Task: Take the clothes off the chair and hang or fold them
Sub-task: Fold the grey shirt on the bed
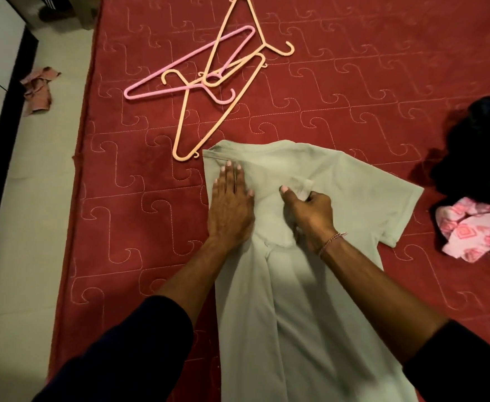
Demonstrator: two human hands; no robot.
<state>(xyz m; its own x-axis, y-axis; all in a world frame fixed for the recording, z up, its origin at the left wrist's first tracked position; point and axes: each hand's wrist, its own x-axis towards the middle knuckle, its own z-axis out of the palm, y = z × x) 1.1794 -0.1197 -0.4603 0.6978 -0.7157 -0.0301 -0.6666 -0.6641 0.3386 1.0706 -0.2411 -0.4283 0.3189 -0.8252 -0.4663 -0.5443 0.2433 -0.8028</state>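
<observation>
Two hands work a pale green T-shirt (310,285) spread on a red quilted mattress (139,227): the left hand (232,204) lies flat, fingers straight and together, pressing the shirt's folded left shoulder, seemingly to keep that fold from springing back, while the right hand (307,210) pinches a small tab of fabric near the collar between thumb and curled fingers, probably to tuck it flat before the next fold. The hands sit near each other but apart. No chair shows here; the shirt lies on the mattress in front of the person, its right sleeve spread out and not yet folded in.

Far left, a crumpled pink rag (39,89) lies on the pale floor beside the mattress. Beyond the shirt, a pink hanger (162,72) and two peach hangers (232,36) lie tangled within reach, apparently waiting for garments that will be hung. At the right edge, a dark heap of clothing (481,152) and a pink patterned garment (475,227) sit well apart from the shirt, likely next in line.
</observation>
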